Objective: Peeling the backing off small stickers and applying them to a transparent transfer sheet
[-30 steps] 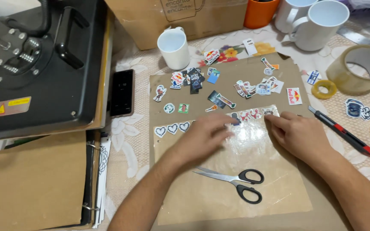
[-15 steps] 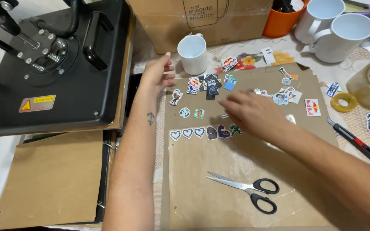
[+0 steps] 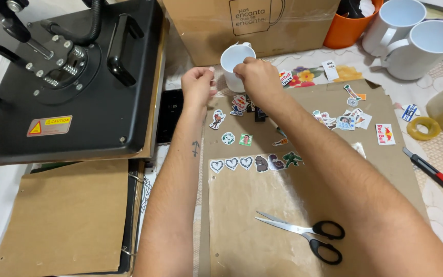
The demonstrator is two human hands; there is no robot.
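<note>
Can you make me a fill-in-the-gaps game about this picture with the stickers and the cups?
1. The right hand touches a white ____.
2. The scissors have ____ handles.
3. Three heart stickers lie in a ____.
4. The left hand is next to the big black ____.

Missing words: mug; black; row; press

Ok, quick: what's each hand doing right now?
Left hand: fingers pinched shut; what they hold cannot be told.
Right hand: closed, at the white mug; grip unclear.

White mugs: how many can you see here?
3. One mug by the right hand, two mugs far right. The cardboard box may hide more.
</note>
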